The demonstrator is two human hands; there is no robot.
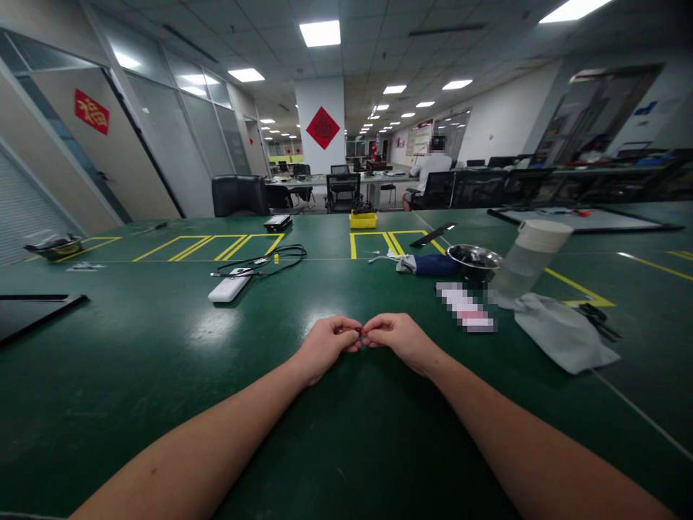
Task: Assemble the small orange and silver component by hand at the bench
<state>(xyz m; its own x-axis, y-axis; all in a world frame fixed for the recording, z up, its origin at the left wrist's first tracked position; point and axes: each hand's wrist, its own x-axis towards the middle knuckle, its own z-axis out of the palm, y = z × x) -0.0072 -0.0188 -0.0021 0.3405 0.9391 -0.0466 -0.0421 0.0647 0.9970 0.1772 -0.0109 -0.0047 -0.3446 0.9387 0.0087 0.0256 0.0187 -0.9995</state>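
Observation:
My left hand [330, 347] and my right hand [403, 338] meet just above the green table [303, 440], both closed in a pinch. Between their fingertips shows a tiny dark thing with a hint of red [361, 333], too small to name. Thumbs and forefingers nearly touch around it. To the left of the hands lies a white power bank [229, 287], with a black cable [281, 261] looped beside and partly over it. A blurred-out pinkish flat thing [465, 309] rests to the right of my right hand.
At the right stand a water bottle [528, 263] and a metal bowl [475, 261], near a grey pouch [563, 334] and a dark blue folded umbrella-like bundle [436, 265]. A yellow box [363, 219] sits farther back. Beyond the table, a person [433, 173] sits in a chair.

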